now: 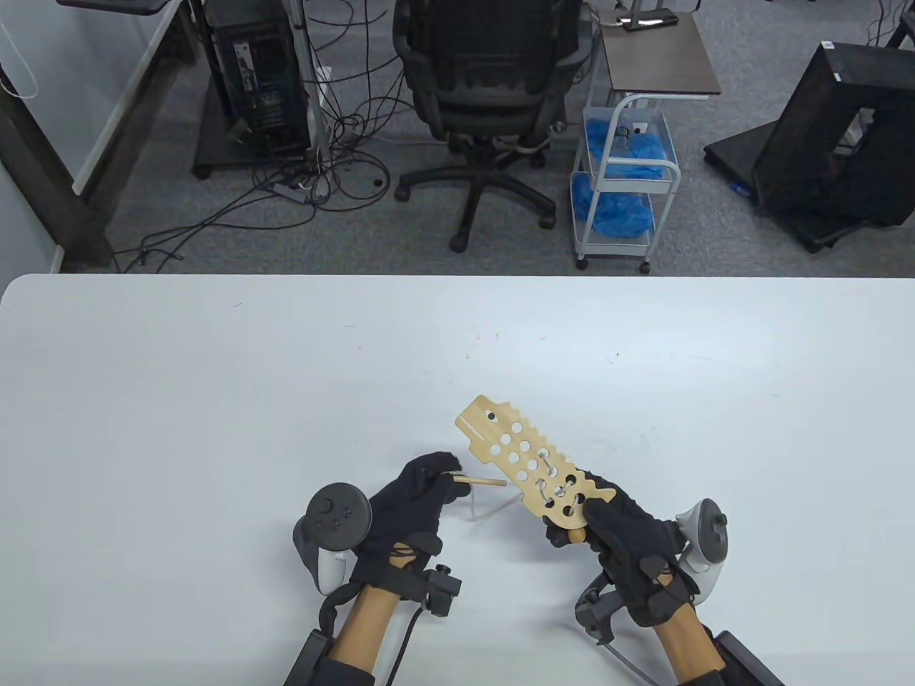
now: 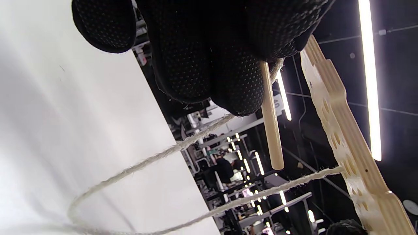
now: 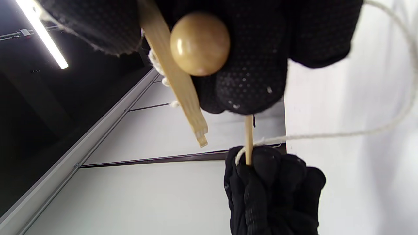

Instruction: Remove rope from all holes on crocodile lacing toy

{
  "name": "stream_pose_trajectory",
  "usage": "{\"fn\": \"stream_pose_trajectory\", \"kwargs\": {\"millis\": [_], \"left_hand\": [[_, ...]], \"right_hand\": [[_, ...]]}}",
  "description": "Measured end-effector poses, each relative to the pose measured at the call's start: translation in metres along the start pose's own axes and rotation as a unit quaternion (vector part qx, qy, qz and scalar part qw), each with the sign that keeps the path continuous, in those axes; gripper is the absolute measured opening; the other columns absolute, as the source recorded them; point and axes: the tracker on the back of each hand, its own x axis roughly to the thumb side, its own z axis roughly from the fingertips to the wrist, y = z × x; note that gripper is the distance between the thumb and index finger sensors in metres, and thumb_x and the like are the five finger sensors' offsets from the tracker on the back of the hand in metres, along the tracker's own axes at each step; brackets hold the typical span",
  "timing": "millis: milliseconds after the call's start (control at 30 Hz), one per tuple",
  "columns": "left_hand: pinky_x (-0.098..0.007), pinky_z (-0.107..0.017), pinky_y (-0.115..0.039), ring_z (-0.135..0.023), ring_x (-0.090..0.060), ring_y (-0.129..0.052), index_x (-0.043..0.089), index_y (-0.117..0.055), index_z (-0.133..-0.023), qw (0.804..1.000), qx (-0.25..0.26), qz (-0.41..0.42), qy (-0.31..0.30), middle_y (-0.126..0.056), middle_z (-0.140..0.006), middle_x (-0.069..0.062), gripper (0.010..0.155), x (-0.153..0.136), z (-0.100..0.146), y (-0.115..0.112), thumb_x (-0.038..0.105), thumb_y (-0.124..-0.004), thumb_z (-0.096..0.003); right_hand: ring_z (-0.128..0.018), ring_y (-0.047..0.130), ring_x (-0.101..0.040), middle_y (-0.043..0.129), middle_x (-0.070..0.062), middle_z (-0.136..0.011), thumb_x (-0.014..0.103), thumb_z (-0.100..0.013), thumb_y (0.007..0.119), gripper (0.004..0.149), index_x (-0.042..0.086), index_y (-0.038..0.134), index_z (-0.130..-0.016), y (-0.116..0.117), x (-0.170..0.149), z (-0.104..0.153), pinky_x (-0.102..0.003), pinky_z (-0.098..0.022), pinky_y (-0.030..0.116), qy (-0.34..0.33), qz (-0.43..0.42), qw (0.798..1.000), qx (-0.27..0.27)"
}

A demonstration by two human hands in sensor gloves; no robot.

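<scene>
Black-gloved left hand (image 1: 414, 500) pinches the pale wooden lacing needle (image 1: 482, 481); right hand (image 1: 615, 525) grips the flat wooden crocodile board (image 1: 532, 464) aloft (tail end). Cream rope (image 2: 147, 163) remains laced near the tail, likely next: draw it out

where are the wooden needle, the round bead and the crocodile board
wooden needle (image 2: 270, 130), left wrist view, mid shaft
round bead (image 3: 200, 44), right wrist view, centre of the ball
crocodile board (image 1: 500, 432), table view, head end

Behind the white table's (image 1: 214, 400) far edge, a black office chair (image 1: 486, 93) stands on grey carpet (image 1: 357, 236), beside a white cart (image 1: 623, 179).
</scene>
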Motion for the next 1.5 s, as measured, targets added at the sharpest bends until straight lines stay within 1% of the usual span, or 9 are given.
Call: {"fn": "stream_pose_trajectory", "kwargs": {"millis": [233, 267, 300, 433, 833, 1033, 1200, 1367, 1500], "left_hand": [[-0.058, -0.066, -0.073, -0.071, -0.017, -0.098, 0.038, -0.081, -0.092, 0.995, -0.037, 0.094, 0.015, -0.104, -0.077, 0.007, 0.042, -0.005, -0.001, -0.005, 0.038, -0.077, -0.0501], [-0.058, -0.066, -0.073, -0.072, -0.017, -0.098, 0.038, -0.081, -0.092, 0.992, -0.047, 0.113, 0.014, -0.104, -0.078, 0.008, 0.042, -0.006, -0.001, -0.006, 0.038, -0.077, -0.0504], [-0.058, -0.066, -0.072, -0.073, -0.017, -0.097, 0.038, -0.08, -0.093, 0.988, -0.063, 0.142, 0.011, -0.103, -0.079, 0.008, 0.043, -0.007, -0.002, -0.008, 0.031, -0.08, -0.0504], [-0.059, -0.068, -0.071, -0.075, -0.017, -0.095, 0.039, -0.079, -0.094, 0.972, -0.098, 0.212, 0.003, -0.101, -0.081, 0.007, 0.043, -0.006, -0.003, -0.014, 0.029, -0.077, -0.0514], [-0.061, -0.069, -0.068, -0.077, -0.018, -0.093, 0.039, -0.076, -0.094, 0.948, -0.173, 0.269, -0.012, -0.098, -0.083, 0.008, 0.044, -0.003, -0.004, -0.027, 0.026, -0.072, -0.0518], [-0.062, -0.071, -0.064, -0.084, -0.02, -0.086, 0.045, -0.081, -0.093, 0.951, -0.183, 0.246, -0.027, -0.09, -0.092, 0.006, 0.043, 0.005, 0.0, -0.033, 0.033, -0.077, -0.0519], [-0.063, -0.072, -0.062, -0.09, -0.022, -0.081, 0.04, -0.078, -0.098, 0.947, -0.194, 0.252, -0.042, -0.085, -0.098, 0.004, 0.046, 0.016, 0.003, -0.035, 0.029, -0.076, -0.0534], [-0.066, -0.074, -0.058, -0.102, -0.026, -0.071, 0.035, -0.056, -0.112, 0.927, -0.239, 0.278, -0.073, -0.065, -0.118, -0.001, 0.063, 0.026, 0.004, -0.041, 0.018, -0.069, -0.0529], [-0.068, -0.075, -0.055, -0.108, -0.03, -0.063, 0.036, -0.037, -0.117, 0.914, -0.282, 0.279, -0.086, -0.052, -0.125, -0.003, 0.075, 0.029, 0.005, -0.046, 0.024, -0.075, -0.053]], "right_hand": [[-0.047, 0.101, -0.038, 0.099, -0.023, -0.068, 0.033, -0.044, 0.084, 0.052, 0.004, 0.076, -0.087, 0.011, 0.0, -0.002, -0.061, -0.042, 0.079, -0.004, 0.001, 0.998, 0.07], [-0.048, 0.101, -0.038, 0.099, -0.023, -0.068, 0.033, -0.044, 0.084, 0.052, 0.004, 0.076, -0.087, 0.013, 0.0, -0.002, -0.061, -0.042, 0.079, -0.004, 0.001, 0.997, 0.079], [-0.048, 0.101, -0.038, 0.099, -0.023, -0.068, 0.033, -0.044, 0.084, 0.052, 0.004, 0.076, -0.087, 0.015, 0.0, -0.002, -0.061, -0.042, 0.079, -0.004, 0.003, 0.996, 0.091], [-0.048, 0.101, -0.038, 0.099, -0.022, -0.068, 0.033, -0.044, 0.084, 0.052, 0.005, 0.076, -0.087, 0.02, -0.001, -0.002, -0.061, -0.043, 0.079, -0.003, 0.002, 0.994, 0.11], [-0.048, 0.101, -0.037, 0.1, -0.02, -0.068, 0.033, -0.044, 0.083, 0.051, 0.005, 0.077, -0.086, 0.03, -0.002, -0.002, -0.06, -0.043, 0.079, 0.001, -0.018, 0.988, 0.155], [-0.048, 0.102, -0.037, 0.1, -0.02, -0.067, 0.032, -0.044, 0.082, 0.051, 0.002, 0.076, -0.085, 0.029, -0.005, -0.002, -0.06, -0.043, 0.079, 0.008, -0.001, 0.989, 0.148], [-0.048, 0.101, -0.036, 0.099, -0.018, -0.067, 0.032, -0.044, 0.081, 0.05, 0.002, 0.076, -0.084, 0.022, -0.007, -0.003, -0.06, -0.043, 0.078, 0.011, 0.004, 0.992, 0.122], [-0.049, 0.101, -0.036, 0.099, -0.018, -0.067, 0.032, -0.045, 0.081, 0.049, 0.003, 0.075, -0.084, 0.012, -0.011, -0.003, -0.06, -0.044, 0.078, 0.018, -0.051, 0.996, 0.076], [-0.049, 0.101, -0.035, 0.099, -0.017, -0.068, 0.032, -0.045, 0.081, 0.049, 0.003, 0.075, -0.084, 0.007, -0.008, -0.003, -0.06, -0.045, 0.078, 0.009, -0.038, 0.997, 0.064]]}}
